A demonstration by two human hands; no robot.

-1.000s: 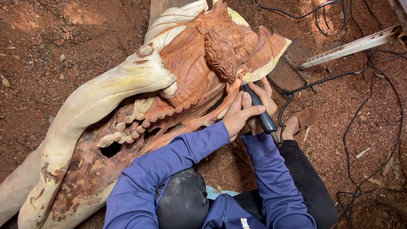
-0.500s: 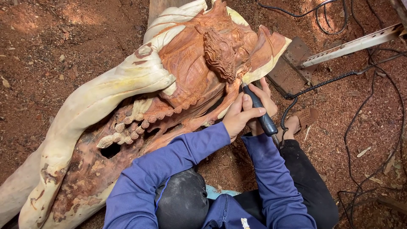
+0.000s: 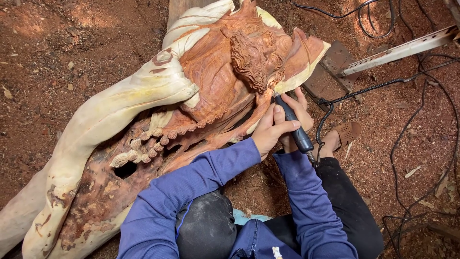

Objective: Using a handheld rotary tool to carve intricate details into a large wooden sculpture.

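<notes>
Both hands, left hand (image 3: 269, 132) and right hand (image 3: 298, 115), gripped the carving tool (image 3: 293, 123), its tip just beyond them against the wooden carving (image 3: 225, 81); any slip, I judged, could gouge fine detail.

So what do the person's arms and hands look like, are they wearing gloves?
No gloves: both the left hand and the right hand are bare, with no rings or watch showing. Both arms are covered by long blue-purple sleeves that reach the wrists, plain and a little wrinkled, with no stripes or patterns on them.
</notes>
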